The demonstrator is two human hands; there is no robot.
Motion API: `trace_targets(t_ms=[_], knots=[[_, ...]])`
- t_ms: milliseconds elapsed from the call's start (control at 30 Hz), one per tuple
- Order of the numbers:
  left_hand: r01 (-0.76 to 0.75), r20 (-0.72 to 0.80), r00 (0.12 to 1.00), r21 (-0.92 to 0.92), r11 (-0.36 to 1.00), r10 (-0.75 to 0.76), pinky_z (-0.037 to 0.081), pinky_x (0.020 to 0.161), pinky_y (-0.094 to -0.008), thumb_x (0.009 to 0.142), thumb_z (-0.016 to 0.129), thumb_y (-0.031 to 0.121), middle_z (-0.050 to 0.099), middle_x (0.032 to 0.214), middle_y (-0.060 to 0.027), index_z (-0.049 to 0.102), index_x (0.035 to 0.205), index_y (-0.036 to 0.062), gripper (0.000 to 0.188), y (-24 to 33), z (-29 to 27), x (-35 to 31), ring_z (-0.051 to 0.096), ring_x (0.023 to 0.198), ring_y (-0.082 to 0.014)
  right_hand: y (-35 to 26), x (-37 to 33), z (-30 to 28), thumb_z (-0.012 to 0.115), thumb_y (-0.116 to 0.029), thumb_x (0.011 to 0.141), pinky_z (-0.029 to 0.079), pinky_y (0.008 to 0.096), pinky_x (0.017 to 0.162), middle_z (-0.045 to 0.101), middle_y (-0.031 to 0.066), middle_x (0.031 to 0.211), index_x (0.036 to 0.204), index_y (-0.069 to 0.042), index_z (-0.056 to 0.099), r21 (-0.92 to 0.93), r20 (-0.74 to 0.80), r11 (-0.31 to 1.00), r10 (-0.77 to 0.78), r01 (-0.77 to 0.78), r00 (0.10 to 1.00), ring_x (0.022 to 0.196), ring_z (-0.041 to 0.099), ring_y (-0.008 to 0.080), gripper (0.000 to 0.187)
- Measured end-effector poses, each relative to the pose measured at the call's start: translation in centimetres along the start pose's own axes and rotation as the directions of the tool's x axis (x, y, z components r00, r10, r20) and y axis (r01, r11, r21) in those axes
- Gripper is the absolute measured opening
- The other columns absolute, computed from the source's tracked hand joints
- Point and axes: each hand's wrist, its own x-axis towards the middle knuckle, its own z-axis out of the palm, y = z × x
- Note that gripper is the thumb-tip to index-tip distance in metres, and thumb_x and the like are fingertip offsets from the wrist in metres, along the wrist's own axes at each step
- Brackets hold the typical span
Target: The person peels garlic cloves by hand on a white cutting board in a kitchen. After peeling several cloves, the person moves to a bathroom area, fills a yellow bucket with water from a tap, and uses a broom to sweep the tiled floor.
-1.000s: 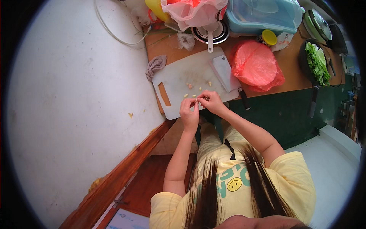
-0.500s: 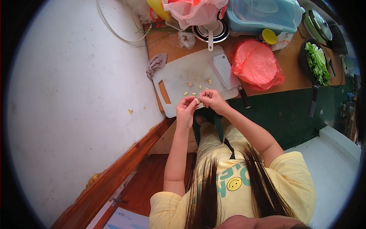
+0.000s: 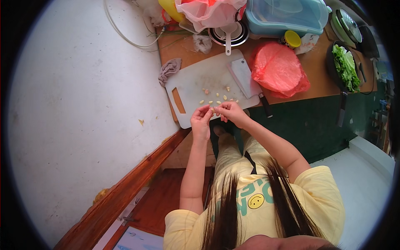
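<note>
Both my hands meet over the near edge of a white cutting board (image 3: 189, 85). Between finger and thumb my left hand (image 3: 201, 123) pinches a small pale garlic clove (image 3: 212, 110). My right hand (image 3: 232, 113) closes on the same clove from the other side, its fingertips touching it. Just beyond my fingers, several peeled cloves (image 3: 225, 98) lie scattered on the board, with small pinkish scraps (image 3: 206, 91) farther back. A cleaver (image 3: 244, 78) rests flat on the board's right side, its black handle sticking out past the near edge.
A crumpled cloth (image 3: 169, 68) sits at the board's left corner. To the right are a red plastic bag (image 3: 278, 71), a yellow-lidded jar (image 3: 292, 39) and a black pan (image 3: 331, 68) of green leaves. Behind stand a blue plastic bin (image 3: 285, 21) and nested bowls (image 3: 216, 38).
My right hand has shifted slightly left and down, and its fingers have turned about the clove. More of the cloves on the board show beside it. My left hand has barely moved.
</note>
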Motion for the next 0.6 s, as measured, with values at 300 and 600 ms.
trace_targets(t_ms=[300, 600], knots=[[-0.114, 0.11, 0.99, 0.211, 0.971, 0.092, 0.047, 0.068, -0.0224, 0.077, 0.058, -0.003, 0.059, 0.081, -0.0068, 0.058, 0.09, -0.0037, 0.013, -0.3, -0.2, -0.1, 0.056, 0.072, -0.0109, 1.0, 0.2, -0.7, 0.056, -0.013, 0.078, 0.039, 0.0183, 0.048, 0.057, 0.0022, 0.068, 0.076, -0.002, 0.058, 0.177, 0.055, 0.981, 0.07, -0.079, 0.996, 0.055, 0.049, 0.0057, 0.012], [-0.148, 0.192, 0.977, 0.278, 0.949, 0.096, 0.048, 0.072, -0.024, 0.077, 0.056, -0.006, 0.058, 0.085, -0.006, 0.059, 0.087, -0.0041, 0.011, 0.2, 0.5, -0.7, 0.056, 0.078, -0.0117, 1.0, 0.4, -1.0, 0.054, -0.009, 0.074, 0.037, 0.0188, 0.046, 0.055, 0.003, 0.064, 0.07, -0.002, 0.057, 0.059, 0.052, 0.997, 0.054, -0.057, 0.997, 0.051, 0.047, 0.0062, 0.009]])
